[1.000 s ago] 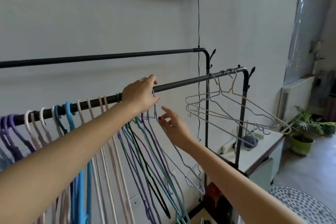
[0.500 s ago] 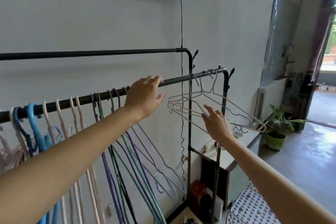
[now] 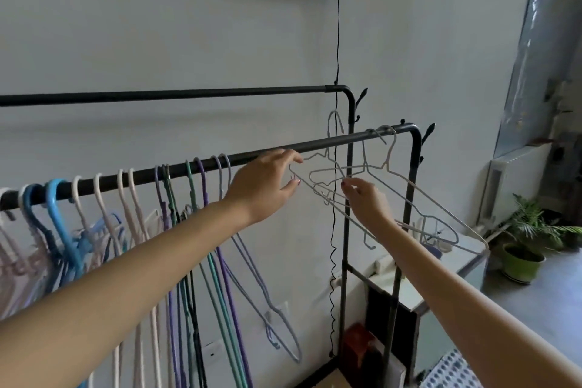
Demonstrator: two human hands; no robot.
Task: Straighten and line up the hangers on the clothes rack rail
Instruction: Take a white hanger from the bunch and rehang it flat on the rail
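Note:
A black front rail (image 3: 315,145) carries blue (image 3: 61,217), pale pink (image 3: 126,198), and purple and green hangers (image 3: 201,186) in a row on its left half. Two white wire hangers (image 3: 390,151) hook over its right end. A third white wire hanger (image 3: 334,115) is raised, its hook above the rail. My right hand (image 3: 365,201) pinches this hanger's lower wire. My left hand (image 3: 264,186) reaches under the rail with fingers apart. The hanger's left tip lies between its thumb and forefinger.
A higher back rail (image 3: 189,93) runs along the wall. A black cable (image 3: 337,41) hangs down past the rack's right posts. Beyond the rack stand a white cabinet (image 3: 453,280) and a potted plant (image 3: 522,264). A red box (image 3: 356,343) sits at the rack's foot.
My right hand moved from the purple hangers to the white wire hangers and took hold of one, lifting its hook off the rail. My left hand left the rail and reached right to the hanger's tip.

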